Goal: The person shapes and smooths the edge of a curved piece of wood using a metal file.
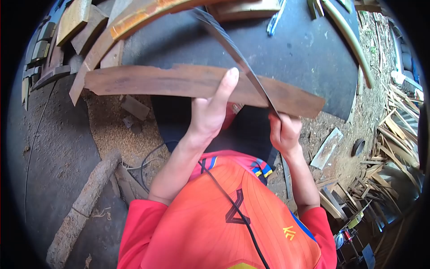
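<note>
A long brown board lies crosswise in front of my body, over the near edge of the dark work surface. My left hand grips the board near its middle, thumb on top and the fingers hidden beneath. My right hand is closed at the near end of a long, thin, dark metal strip, by the board's near edge. The strip runs slantwise over the board and away to the upper left. Whether it is a blade or a file I cannot tell.
A curved wooden piece arches across the upper left beside several wood blocks. A pale curved stick lies at the right. A log rests at lower left, and scrap wood is heaped at far right.
</note>
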### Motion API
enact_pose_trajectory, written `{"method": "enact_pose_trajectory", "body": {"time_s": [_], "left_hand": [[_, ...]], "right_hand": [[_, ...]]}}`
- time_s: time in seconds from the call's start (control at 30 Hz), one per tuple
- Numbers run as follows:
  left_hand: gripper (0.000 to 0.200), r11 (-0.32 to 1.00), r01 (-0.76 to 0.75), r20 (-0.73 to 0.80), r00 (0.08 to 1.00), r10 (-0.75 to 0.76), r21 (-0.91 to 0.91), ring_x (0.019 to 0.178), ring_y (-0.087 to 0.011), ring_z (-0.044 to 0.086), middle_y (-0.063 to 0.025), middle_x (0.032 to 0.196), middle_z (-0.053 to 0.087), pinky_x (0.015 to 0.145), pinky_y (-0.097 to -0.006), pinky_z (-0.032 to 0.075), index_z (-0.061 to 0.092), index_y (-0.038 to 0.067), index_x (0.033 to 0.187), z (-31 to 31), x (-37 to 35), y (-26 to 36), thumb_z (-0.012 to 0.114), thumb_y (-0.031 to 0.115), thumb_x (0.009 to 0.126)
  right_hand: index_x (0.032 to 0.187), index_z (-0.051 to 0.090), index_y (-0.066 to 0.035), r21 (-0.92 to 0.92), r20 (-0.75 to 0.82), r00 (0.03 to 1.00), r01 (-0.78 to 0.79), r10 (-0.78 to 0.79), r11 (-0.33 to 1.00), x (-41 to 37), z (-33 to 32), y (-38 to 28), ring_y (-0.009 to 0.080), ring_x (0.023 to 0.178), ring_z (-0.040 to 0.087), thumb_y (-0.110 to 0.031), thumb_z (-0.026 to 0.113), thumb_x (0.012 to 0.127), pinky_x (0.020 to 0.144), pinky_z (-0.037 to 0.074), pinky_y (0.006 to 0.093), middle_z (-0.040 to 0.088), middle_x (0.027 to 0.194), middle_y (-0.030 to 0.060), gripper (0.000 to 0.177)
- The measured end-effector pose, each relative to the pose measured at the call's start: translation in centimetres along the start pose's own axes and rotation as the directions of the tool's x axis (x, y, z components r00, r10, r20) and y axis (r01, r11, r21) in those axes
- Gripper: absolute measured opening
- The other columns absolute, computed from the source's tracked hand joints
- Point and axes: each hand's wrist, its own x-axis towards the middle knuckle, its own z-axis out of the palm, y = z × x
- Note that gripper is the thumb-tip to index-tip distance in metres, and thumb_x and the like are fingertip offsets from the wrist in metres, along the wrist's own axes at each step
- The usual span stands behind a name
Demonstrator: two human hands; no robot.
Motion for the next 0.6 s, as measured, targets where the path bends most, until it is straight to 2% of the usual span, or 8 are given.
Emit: {"method": "enact_pose_trajectory", "body": {"time_s": [0.07, 0.17, 0.2, 0.3, 0.33, 0.43, 0.47, 0.6], "left_hand": [[0.024, 0.998, 0.058, 0.011, 0.998, -0.058, -0.001, 0.099, -0.0138, 0.067, -0.0048, 0.109, 0.067, 0.088, -0.0341, 0.056, 0.063, 0.005, 0.120, -0.7, -0.3, -0.2, 0.072, 0.016, 0.101], [0.023, 0.999, -0.049, -0.012, 0.999, 0.050, 0.023, 0.098, -0.0146, 0.068, -0.0051, 0.108, 0.068, 0.088, -0.0346, 0.057, 0.064, 0.005, 0.118, -0.3, -0.1, -0.5, 0.072, 0.018, 0.101], [0.021, 1.000, -0.023, -0.022, 1.000, 0.023, 0.008, 0.098, -0.0149, 0.068, -0.0052, 0.106, 0.068, 0.087, -0.0353, 0.057, 0.065, 0.005, 0.117, -0.3, -0.1, -0.4, 0.071, 0.018, 0.102], [0.021, 0.997, 0.077, -0.015, 0.997, -0.076, 0.021, 0.098, -0.0140, 0.068, -0.0048, 0.108, 0.068, 0.087, -0.0347, 0.057, 0.065, 0.005, 0.118, -0.4, -0.3, 0.0, 0.071, 0.016, 0.101], [0.023, 0.999, 0.050, 0.012, 0.999, -0.050, 0.002, 0.098, -0.0139, 0.069, -0.0049, 0.109, 0.068, 0.087, -0.0346, 0.058, 0.065, 0.005, 0.120, -0.7, -0.2, -0.3, 0.072, 0.016, 0.101], [0.024, 0.999, -0.040, -0.013, 0.999, 0.040, 0.004, 0.097, -0.0151, 0.069, -0.0056, 0.108, 0.069, 0.087, -0.0353, 0.058, 0.066, 0.004, 0.119, -0.3, 0.0, -0.5, 0.071, 0.020, 0.102], [0.024, 1.000, -0.008, -0.037, 0.999, 0.010, 0.029, 0.098, -0.0154, 0.070, -0.0058, 0.108, 0.070, 0.088, -0.0357, 0.058, 0.066, 0.004, 0.120, -0.3, -0.1, -0.5, 0.071, 0.019, 0.102], [0.026, 0.994, 0.104, -0.004, 0.995, -0.104, -0.016, 0.101, -0.0148, 0.069, -0.0054, 0.113, 0.068, 0.089, -0.0351, 0.058, 0.064, 0.004, 0.124, -0.4, -0.4, 0.2, 0.071, 0.017, 0.102]], "right_hand": [[0.088, 0.069, -0.001, 0.016, -0.044, 0.998, 0.040, -0.039, 0.999, 0.0, 0.4, -0.2, 0.0286, 0.061, 0.067, -0.009, 0.058, 0.098, 0.060, 0.053, 0.0379, 0.068, 0.072, 0.0105, 0.016], [0.088, 0.069, -0.002, 0.013, -0.008, 1.000, 0.026, -0.025, 1.000, -4.0, 1.2, 4.0, 0.0280, 0.061, 0.066, -0.005, 0.060, 0.097, 0.060, 0.052, 0.0384, 0.068, 0.073, 0.0101, 0.013], [0.088, 0.069, -0.002, 0.031, 0.009, 0.998, 0.065, -0.065, 0.997, -2.6, 0.6, 2.8, 0.0281, 0.064, 0.068, -0.004, 0.060, 0.097, 0.062, 0.053, 0.0381, 0.069, 0.074, 0.0109, 0.013], [0.089, 0.072, -0.001, 0.065, 0.051, 0.992, -0.122, 0.119, 0.990, -0.1, 0.0, -1.0, 0.0390, 0.081, 0.071, 0.000, 0.065, 0.090, 0.081, 0.056, 0.0448, 0.070, 0.082, 0.0163, 0.007], [0.091, 0.072, 0.000, 0.064, 0.027, 0.999, -0.039, 0.037, 0.997, -0.7, 0.4, 0.2, 0.0393, 0.082, 0.072, 0.001, 0.065, 0.089, 0.082, 0.056, 0.0448, 0.072, 0.085, 0.0175, 0.008], [0.093, 0.073, 0.000, 0.056, 0.053, 0.998, 0.012, -0.015, 0.998, -1.2, 0.0, 1.8, 0.0388, 0.086, 0.072, 0.002, 0.068, 0.087, 0.080, 0.055, 0.0451, 0.073, 0.090, 0.0180, 0.008], [0.093, 0.073, 0.000, 0.035, 0.053, 0.999, 0.000, -0.002, 0.999, -1.3, -0.4, 1.7, 0.0383, 0.087, 0.072, 0.003, 0.069, 0.086, 0.080, 0.055, 0.0458, 0.074, 0.092, 0.0184, 0.009], [0.094, 0.072, -0.001, 0.060, -0.008, 0.999, 0.045, -0.044, 0.997, 0.1, 0.0, 0.1, 0.0312, 0.069, 0.068, -0.002, 0.061, 0.093, 0.067, 0.052, 0.0406, 0.068, 0.076, 0.0115, 0.011]]}}
